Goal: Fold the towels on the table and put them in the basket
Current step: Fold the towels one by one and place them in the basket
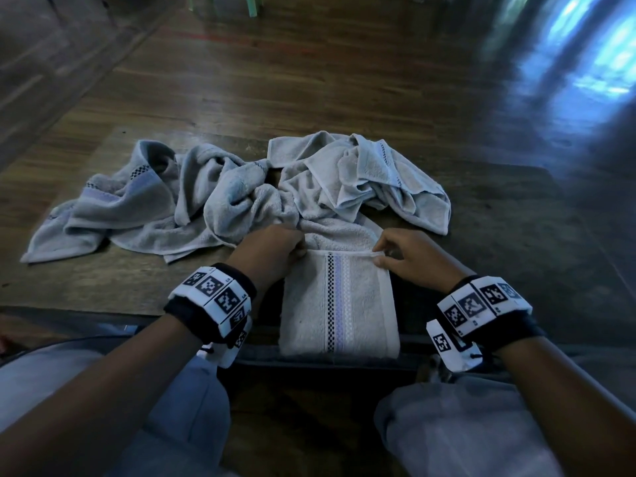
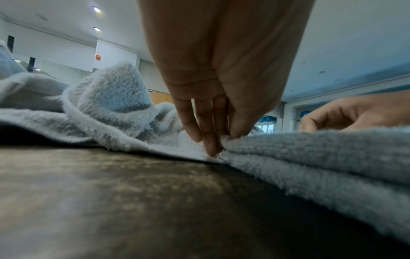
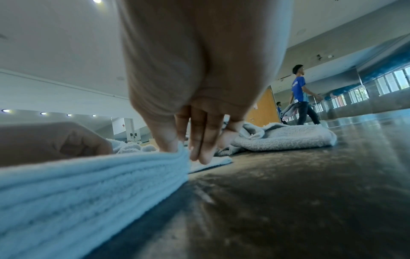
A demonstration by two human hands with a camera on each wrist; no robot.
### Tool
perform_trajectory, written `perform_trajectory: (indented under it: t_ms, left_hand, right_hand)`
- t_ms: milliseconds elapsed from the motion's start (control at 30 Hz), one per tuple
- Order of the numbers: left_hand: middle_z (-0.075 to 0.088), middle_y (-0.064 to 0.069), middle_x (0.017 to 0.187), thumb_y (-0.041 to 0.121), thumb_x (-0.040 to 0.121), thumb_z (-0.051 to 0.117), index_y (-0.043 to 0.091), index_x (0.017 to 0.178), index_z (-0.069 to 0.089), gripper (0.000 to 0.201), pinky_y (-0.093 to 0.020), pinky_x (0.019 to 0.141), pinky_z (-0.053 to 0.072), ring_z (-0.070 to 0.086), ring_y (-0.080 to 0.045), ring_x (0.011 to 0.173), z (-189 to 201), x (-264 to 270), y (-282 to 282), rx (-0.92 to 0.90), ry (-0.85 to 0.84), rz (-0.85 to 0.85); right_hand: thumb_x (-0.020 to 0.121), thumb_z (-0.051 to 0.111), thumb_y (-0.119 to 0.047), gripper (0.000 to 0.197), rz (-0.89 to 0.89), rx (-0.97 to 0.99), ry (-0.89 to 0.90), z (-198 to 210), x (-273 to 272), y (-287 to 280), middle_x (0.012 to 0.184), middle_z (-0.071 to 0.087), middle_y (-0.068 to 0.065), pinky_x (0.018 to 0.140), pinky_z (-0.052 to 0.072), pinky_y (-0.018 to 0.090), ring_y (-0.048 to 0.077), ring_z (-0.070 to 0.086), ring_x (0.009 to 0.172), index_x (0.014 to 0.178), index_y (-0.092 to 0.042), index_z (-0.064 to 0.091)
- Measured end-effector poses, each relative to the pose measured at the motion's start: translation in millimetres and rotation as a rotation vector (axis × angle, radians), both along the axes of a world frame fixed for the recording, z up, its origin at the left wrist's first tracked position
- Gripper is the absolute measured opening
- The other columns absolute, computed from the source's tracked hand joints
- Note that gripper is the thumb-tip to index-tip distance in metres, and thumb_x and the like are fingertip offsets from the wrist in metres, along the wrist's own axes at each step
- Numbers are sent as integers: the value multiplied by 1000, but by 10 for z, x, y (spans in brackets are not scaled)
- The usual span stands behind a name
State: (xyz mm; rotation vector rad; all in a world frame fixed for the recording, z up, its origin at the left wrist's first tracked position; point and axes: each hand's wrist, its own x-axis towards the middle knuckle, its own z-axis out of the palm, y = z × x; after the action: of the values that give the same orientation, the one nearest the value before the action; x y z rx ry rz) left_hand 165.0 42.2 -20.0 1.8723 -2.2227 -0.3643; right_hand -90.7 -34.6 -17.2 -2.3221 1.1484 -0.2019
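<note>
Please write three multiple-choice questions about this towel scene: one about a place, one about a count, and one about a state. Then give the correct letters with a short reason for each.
1. Where does the folded towel lie?
A. at the table's near edge
B. in a basket
C. on a chair

2. How many hands touch it?
A. none
B. one
C. two

3. What state are the towels behind it in?
A. stacked
B. crumpled
C. rolled

Answers: 1 A, it lies flat in front of the person. 2 C, the left hand and right hand each pinch a far corner. 3 B, the loose towels lie in a rumpled heap.
</note>
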Motion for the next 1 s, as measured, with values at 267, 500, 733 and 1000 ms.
perform_trajectory:
  t_ms: [267,500,733,1000]
  left_hand:
    - [66,-8,97,23,92,48,15,93,59,14,-36,72,46,61,-30,88,18,-50,-12,-67,-167,1]
    - [66,-5,95,10,81,64,15,94,61,13,-39,84,42,64,-27,90,50,-190,155,-190,-269,12]
    - [33,-2,152,42,97,22,18,142,35,53,-36,109,25,29,-18,140,-93,-442,570,1,-181,13]
    - [15,3,158,58,87,3,21,150,18,75,-50,115,17,10,-12,146,-373,-486,673,-19,-116,123]
  right_hand:
    - [83,68,-19,7,-90,-24,-116,3,9,72,84,68,-3,73,48,18,4,62,79,88,-15,65]
    - [85,63,-20,7,-57,-372,89,-28,92,209,94,57,2,71,47,31,19,56,86,90,-15,66]
    - [96,34,-42,45,-75,-327,383,12,175,676,138,43,4,100,34,41,21,38,125,127,-14,51]
    - [95,18,-56,66,-221,-96,318,-292,183,965,159,-8,-6,116,7,44,16,-1,146,149,-23,0]
